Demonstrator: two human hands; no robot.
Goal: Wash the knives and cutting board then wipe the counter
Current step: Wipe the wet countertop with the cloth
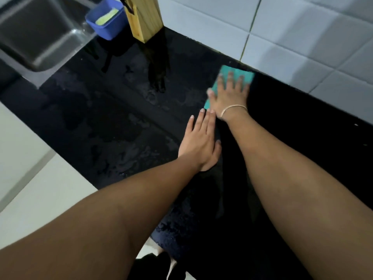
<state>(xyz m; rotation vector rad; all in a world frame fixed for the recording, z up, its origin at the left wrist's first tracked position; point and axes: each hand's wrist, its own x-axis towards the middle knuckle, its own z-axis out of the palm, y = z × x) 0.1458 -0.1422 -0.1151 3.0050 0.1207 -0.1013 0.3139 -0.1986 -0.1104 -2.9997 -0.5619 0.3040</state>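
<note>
My right hand (229,96) presses flat, fingers spread, on a teal cloth (245,74) that lies on the black counter (113,122) close to the tiled wall. My left hand (199,142) rests flat on the counter just in front of it, fingers straight. Wet streaks and patches show on the counter's left half; the part to the right of my hands looks dark and even. A wooden knife block (144,17) stands at the back with a dark handle sticking out at its top. No cutting board is in view.
A steel sink (38,35) sits at the far left. A blue tub (106,21) holding a yellow-green sponge stands between the sink and the block. White wall tiles (292,37) border the counter's back edge. Pale floor lies below the front edge.
</note>
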